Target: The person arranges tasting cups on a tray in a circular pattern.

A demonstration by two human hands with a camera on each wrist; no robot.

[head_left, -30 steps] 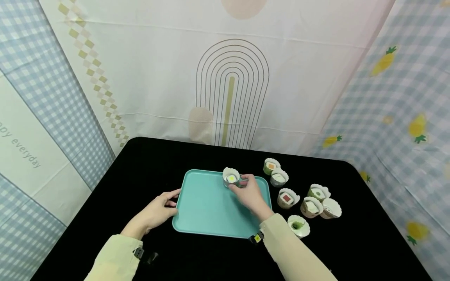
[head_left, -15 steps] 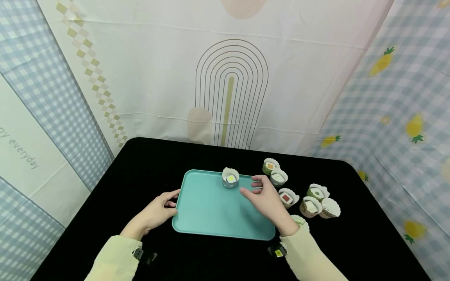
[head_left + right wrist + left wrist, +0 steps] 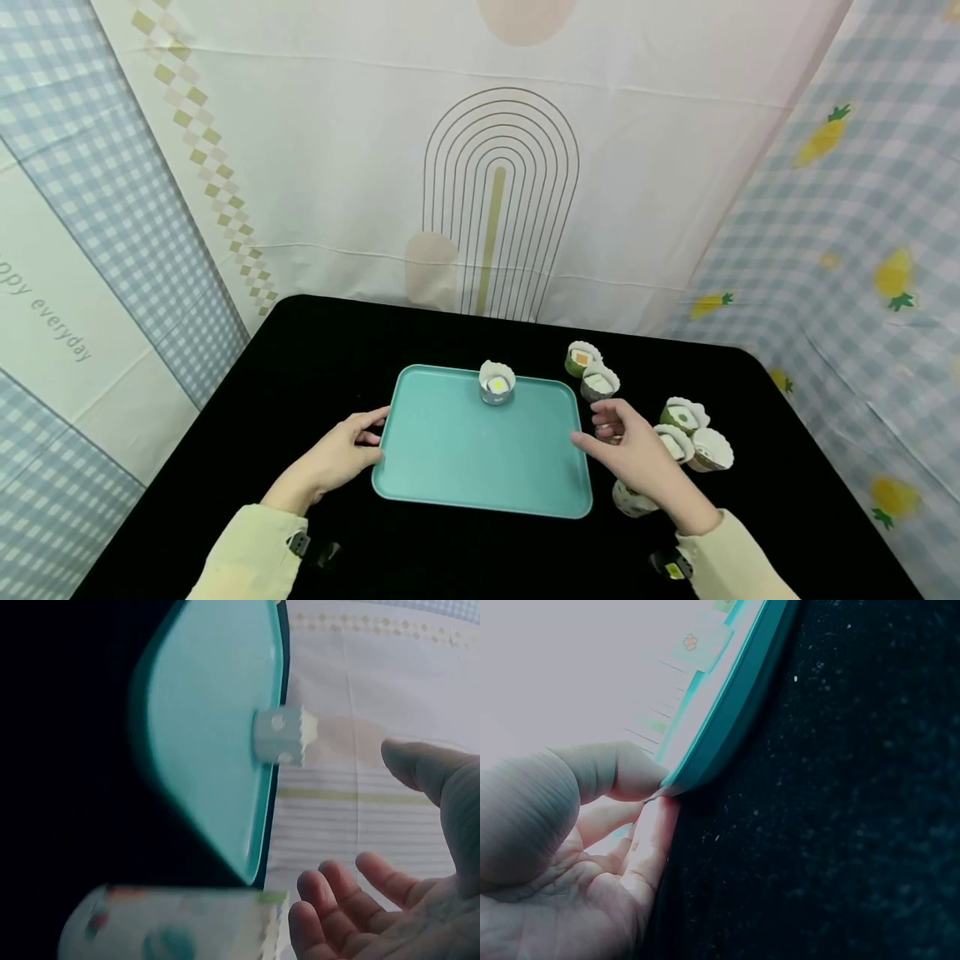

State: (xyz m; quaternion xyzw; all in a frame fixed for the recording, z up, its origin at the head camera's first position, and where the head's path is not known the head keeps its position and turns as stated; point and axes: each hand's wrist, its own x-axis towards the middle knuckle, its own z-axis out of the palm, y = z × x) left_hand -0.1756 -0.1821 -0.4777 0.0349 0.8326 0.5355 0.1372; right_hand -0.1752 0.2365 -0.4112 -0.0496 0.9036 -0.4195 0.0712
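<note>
A turquoise rectangular tray (image 3: pixel 472 450) lies on the black table. My left hand (image 3: pixel 337 457) holds its left rim; in the left wrist view the thumb and fingertips meet at the tray edge (image 3: pixel 720 720). One scallop-rimmed paper baking cup (image 3: pixel 497 387) stands upright near the tray's back edge, with a white piece with a yellow centre inside. Past the tray's right edge, my right hand (image 3: pixel 637 454) hovers with fingers apart, holding nothing, and mostly covers a cup beneath it. In the right wrist view a patterned cup (image 3: pixel 180 926) lies below the fingertips.
Two cups, one with an orange-centred piece (image 3: pixel 581 359) and one with a pale piece (image 3: pixel 599 382), stand behind my right hand. Further right are a green cup (image 3: pixel 684 415), a white-rimmed cup (image 3: pixel 711 450) and others. A printed cloth (image 3: pixel 352 167) hangs behind the table.
My right hand let go of the cup at the tray's back edge, then moved right and toward me, over the cups beside the tray. My left hand stayed at the left rim.
</note>
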